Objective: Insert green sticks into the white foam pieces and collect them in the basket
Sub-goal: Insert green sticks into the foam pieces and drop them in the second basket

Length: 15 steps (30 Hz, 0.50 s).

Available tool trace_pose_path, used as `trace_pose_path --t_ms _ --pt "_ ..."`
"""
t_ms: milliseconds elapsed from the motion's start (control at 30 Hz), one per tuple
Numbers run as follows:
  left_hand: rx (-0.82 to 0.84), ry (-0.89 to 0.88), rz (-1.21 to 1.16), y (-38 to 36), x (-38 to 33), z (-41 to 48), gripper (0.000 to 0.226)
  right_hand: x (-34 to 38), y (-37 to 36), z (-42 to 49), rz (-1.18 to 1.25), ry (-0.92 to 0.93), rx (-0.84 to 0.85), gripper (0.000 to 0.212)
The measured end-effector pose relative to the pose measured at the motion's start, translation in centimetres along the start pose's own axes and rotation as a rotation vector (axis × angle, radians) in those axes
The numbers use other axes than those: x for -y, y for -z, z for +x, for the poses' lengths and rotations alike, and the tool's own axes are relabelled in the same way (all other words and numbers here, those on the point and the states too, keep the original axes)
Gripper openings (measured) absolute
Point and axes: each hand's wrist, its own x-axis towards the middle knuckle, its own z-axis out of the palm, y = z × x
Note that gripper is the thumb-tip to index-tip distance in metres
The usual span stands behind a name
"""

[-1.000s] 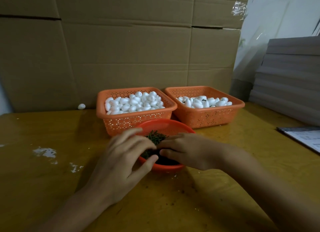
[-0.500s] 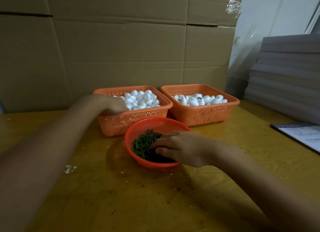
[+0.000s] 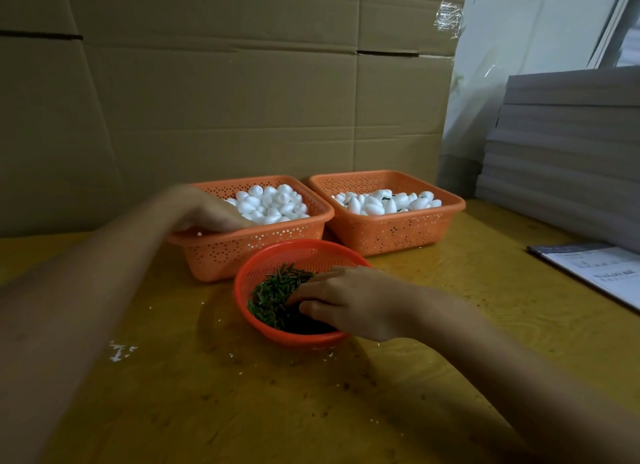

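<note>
Brown cardboard sheets (image 3: 221,110) stand as a wall behind a yellow wooden counter (image 3: 311,411). Two square orange baskets sit side by side at the back of the counter, just in front of the cardboard. The left basket (image 3: 263,252) is heaped with plain white foam pieces (image 3: 273,202). The right basket (image 3: 391,231) holds a lower layer of finished pieces (image 3: 377,204), some of which show a dark green stub.

A round basket (image 3: 304,252) of red-orange mesh stands nearer the person, just in front of the gap between the two square ones. It holds a pile of short green sticks (image 3: 273,294).

The left hand (image 3: 204,209) reaches over the near left corner of the left basket, palm down, with its fingertips among the foam pieces. Whether it grips one cannot be told. The right hand (image 3: 349,301) lies inside the round basket, its fingers bent down into the sticks and its thumb stretched out below them. Whether it pinches a stick cannot be told either.

White crumbs (image 3: 119,349) are scattered on the counter to the left. A stack of grey sheets (image 3: 568,152) rises at the right edge, and a printed paper (image 3: 595,269) lies flat in front of it
</note>
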Motion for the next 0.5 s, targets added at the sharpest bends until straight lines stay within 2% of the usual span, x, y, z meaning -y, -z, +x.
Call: trace_pose_path --t_ms 67,133,267,433,500 --pt "-0.007 -0.088 0.054 0.1 -0.2 0.3 0.035 0.0 0.0 0.0 0.001 0.001 -0.002 0.042" --pt "-0.116 -0.164 0.108 0.1 0.0 0.5 0.027 0.0 0.0 -0.1 0.010 0.004 -0.003 0.042" --pt "-0.340 -0.322 -0.052 0.1 0.3 0.1 0.007 0.0 0.1 -0.1 0.003 0.008 -0.007 0.042" --pt "-0.663 -0.574 -0.259 -1.7 0.0 -2.7 0.024 0.0 0.1 0.0 -0.002 0.015 -0.006 0.042" --pt "-0.691 -0.660 -0.396 -3.3 -0.2 -4.5 0.029 0.0 0.1 0.0 -0.001 0.016 -0.005 0.042"
